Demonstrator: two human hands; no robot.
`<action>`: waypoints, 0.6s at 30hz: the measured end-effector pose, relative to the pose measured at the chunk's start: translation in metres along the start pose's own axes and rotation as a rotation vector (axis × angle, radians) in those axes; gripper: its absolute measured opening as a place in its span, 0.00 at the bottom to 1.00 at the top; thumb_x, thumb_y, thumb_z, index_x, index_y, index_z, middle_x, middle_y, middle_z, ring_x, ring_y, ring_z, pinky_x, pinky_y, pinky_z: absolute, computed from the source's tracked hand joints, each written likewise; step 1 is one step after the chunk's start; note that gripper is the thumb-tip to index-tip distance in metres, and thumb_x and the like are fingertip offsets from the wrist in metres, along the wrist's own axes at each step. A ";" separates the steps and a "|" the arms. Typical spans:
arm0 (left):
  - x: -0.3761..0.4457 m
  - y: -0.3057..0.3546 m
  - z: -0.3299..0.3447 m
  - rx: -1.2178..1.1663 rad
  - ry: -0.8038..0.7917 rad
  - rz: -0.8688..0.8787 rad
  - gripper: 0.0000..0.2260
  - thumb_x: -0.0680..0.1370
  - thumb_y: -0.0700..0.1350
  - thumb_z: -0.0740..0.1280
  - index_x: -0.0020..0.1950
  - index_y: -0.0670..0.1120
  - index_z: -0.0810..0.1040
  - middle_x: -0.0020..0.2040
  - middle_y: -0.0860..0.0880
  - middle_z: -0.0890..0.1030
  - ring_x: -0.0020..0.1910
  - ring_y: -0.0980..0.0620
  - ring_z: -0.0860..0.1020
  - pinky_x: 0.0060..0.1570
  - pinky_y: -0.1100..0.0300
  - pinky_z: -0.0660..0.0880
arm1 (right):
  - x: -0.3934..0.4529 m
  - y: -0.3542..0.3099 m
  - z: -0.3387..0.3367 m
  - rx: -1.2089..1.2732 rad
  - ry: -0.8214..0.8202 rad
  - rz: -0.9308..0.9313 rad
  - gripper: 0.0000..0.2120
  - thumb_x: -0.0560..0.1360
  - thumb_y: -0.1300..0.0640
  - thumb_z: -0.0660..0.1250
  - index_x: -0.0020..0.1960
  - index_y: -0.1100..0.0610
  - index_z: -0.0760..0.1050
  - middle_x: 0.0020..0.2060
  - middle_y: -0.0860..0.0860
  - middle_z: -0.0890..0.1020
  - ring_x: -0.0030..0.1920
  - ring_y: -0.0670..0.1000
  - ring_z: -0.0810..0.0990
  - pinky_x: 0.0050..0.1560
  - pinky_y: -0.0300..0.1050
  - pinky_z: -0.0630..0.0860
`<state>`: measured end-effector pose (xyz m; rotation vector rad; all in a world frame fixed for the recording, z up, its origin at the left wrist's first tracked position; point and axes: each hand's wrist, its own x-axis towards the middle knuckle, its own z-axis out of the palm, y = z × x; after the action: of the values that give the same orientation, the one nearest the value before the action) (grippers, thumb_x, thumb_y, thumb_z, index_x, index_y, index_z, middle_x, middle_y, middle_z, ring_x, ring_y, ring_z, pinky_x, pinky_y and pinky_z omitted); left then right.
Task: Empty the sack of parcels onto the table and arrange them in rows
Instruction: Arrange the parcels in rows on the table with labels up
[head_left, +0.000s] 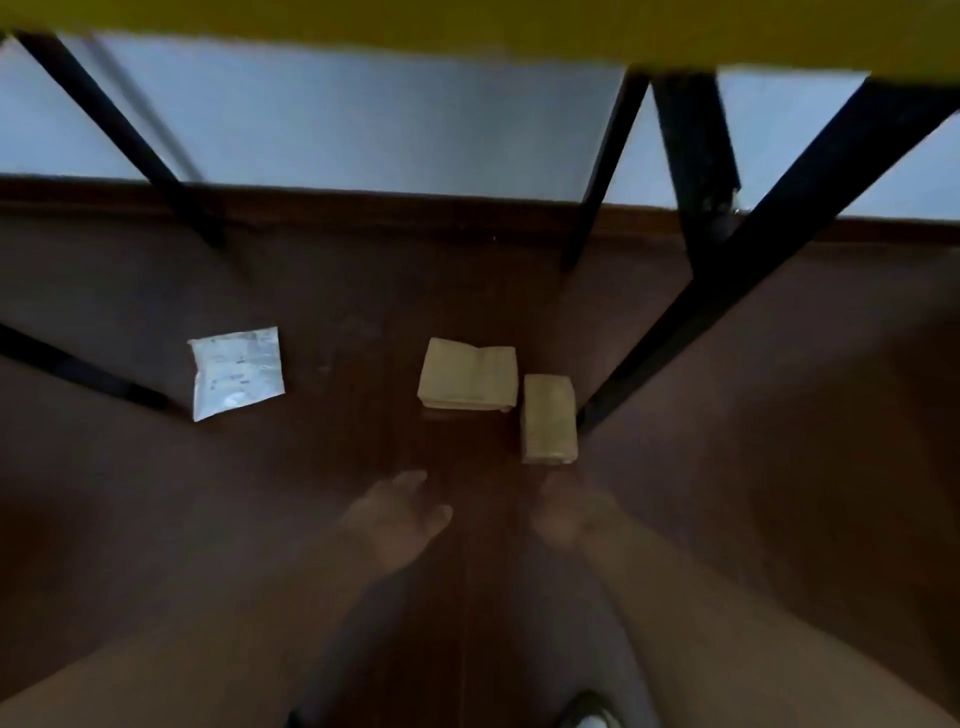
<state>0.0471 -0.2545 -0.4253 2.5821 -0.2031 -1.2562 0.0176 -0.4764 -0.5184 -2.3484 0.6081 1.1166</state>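
On the dark floor under the yellow counter, two tan parcels lie just beyond the right hand, touching each other; a white parcel lies well off beyond the left hand. Both blurred hands reach forward, fingers loose, holding nothing.

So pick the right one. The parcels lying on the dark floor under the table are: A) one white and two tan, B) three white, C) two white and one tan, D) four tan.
A: a white parcel lies to the left, while a larger tan parcel and a smaller tan parcel lie close together near a black table leg.
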 end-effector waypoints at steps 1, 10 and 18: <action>0.011 -0.003 0.003 -0.099 0.044 -0.038 0.29 0.82 0.58 0.60 0.80 0.48 0.59 0.78 0.47 0.64 0.75 0.48 0.66 0.72 0.59 0.63 | -0.002 -0.007 -0.003 -0.034 0.018 0.029 0.31 0.66 0.41 0.60 0.69 0.45 0.71 0.66 0.53 0.76 0.63 0.58 0.76 0.60 0.54 0.75; 0.138 -0.072 0.018 -0.180 0.135 -0.041 0.34 0.79 0.58 0.66 0.81 0.53 0.56 0.75 0.45 0.65 0.72 0.47 0.69 0.72 0.55 0.66 | 0.087 -0.043 0.003 -0.007 0.335 0.134 0.37 0.73 0.34 0.64 0.75 0.44 0.53 0.75 0.56 0.55 0.71 0.63 0.63 0.65 0.64 0.70; 0.157 -0.109 0.035 -0.348 0.102 -0.106 0.32 0.79 0.55 0.68 0.80 0.52 0.59 0.74 0.45 0.69 0.70 0.47 0.71 0.70 0.54 0.68 | 0.123 -0.032 0.014 -0.041 0.521 0.261 0.37 0.72 0.36 0.67 0.72 0.51 0.56 0.74 0.60 0.61 0.71 0.62 0.63 0.65 0.60 0.67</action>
<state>0.1180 -0.1933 -0.5962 2.3698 0.1606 -1.0788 0.0976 -0.4661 -0.6178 -2.6642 1.1074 0.6047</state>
